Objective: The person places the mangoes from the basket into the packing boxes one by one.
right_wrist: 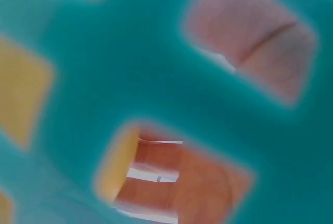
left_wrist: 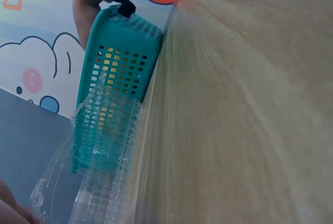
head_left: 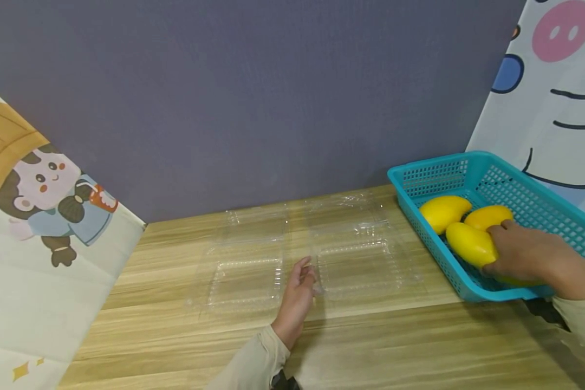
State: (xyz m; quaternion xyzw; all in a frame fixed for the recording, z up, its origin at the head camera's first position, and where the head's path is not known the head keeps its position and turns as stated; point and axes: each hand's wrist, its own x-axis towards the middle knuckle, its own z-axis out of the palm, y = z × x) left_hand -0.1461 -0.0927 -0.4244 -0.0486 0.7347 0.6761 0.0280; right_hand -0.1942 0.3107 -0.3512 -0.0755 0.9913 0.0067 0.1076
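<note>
In the head view, my right hand [head_left: 526, 252] reaches into a turquoise basket [head_left: 419, 238] and grips a yellow mango [head_left: 470, 245] by its near end. Other mangoes [head_left: 444, 212] lie around it, one partly under the hand. Through the basket holes, the right wrist view shows fingers [right_wrist: 156, 156] against a mango [right_wrist: 119, 166]. My left hand [head_left: 299, 295], its fingers loosely bent, is between two clear plastic clamshell boxes, beside the right box [head_left: 358, 265]; whether it touches that box cannot be told. The left box [head_left: 246, 281] lies open too.
Both boxes have raised lids toward the grey-blue back panel [head_left: 273, 108]. The basket stands at the right end of the wooden table [head_left: 166, 336]. Printed cartoon sheets [head_left: 19, 292] border the table at left and right.
</note>
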